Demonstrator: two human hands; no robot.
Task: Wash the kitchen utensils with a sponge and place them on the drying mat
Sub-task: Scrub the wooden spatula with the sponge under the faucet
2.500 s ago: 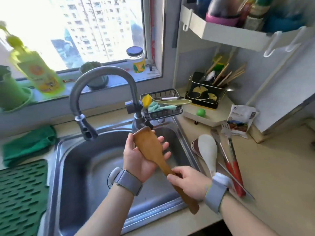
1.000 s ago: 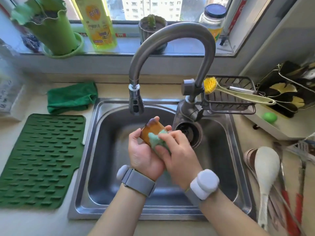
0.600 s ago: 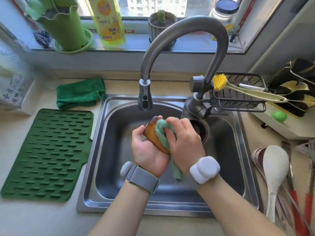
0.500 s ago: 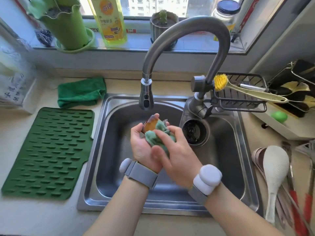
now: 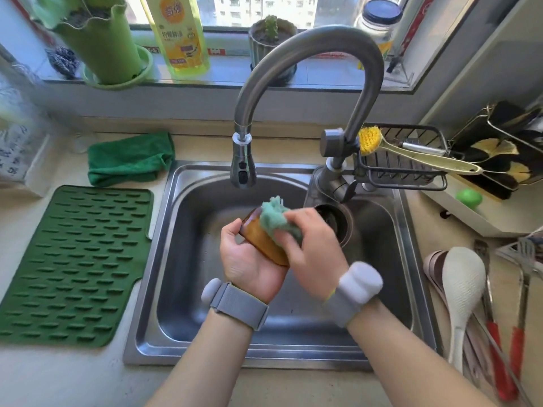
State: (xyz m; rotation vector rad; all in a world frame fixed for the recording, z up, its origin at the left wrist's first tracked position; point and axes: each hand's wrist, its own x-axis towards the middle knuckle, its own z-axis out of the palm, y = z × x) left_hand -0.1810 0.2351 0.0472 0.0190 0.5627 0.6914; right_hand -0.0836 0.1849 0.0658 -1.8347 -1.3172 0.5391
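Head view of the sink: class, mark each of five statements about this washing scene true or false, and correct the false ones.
1. The left hand holds the wooden spatula over the sink. True.
2. The right hand scrubs with the yellow dish brush. False: it presses a teal sponge cloth on the spatula; the yellow dish brush lies on the wire caddy.
3. The green drying mat lies left of the sink. True.
4. The white rice paddle is on the drying mat. False: it lies on the counter right of the sink.
5. Water pours from the faucet. False: no stream shows.
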